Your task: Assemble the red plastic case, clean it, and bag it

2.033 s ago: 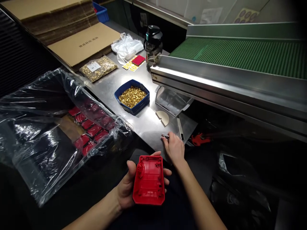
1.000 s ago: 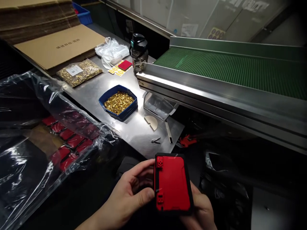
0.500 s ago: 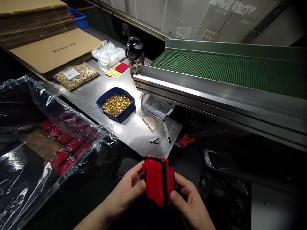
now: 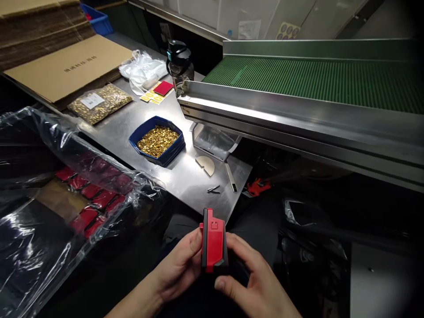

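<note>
Low in front of me is a red and black plastic housing [image 4: 214, 240], turned so that a narrow side with a small moulded detail faces up. My left hand [image 4: 182, 260] is closed on its left side, thumb along the edge and fingers underneath. At the right side, the fingers of my right hand [image 4: 253, 274] reach the housing's edge. The right thumb stands apart, just below the housing, so that hand is partly open. Small pliers [image 4: 213, 190] lie on the metal table beyond, with a pale notched disc [image 4: 205, 165] and a white-handled tool [image 4: 231, 176] close by.
A blue bin [image 4: 157, 141] of small brass-coloured parts stands on the metal table [image 4: 179, 185], near a bag of similar parts [image 4: 99, 102]. The green conveyor [image 4: 281, 79] runs along the right. At left, a plastic-lined box holds several red pieces [image 4: 91, 191]. Cardboard [image 4: 69, 66] lies behind.
The housing has been turned from its broad red face to a narrow side. My right thumb has come off it and moved lower. The view has shifted slightly.
</note>
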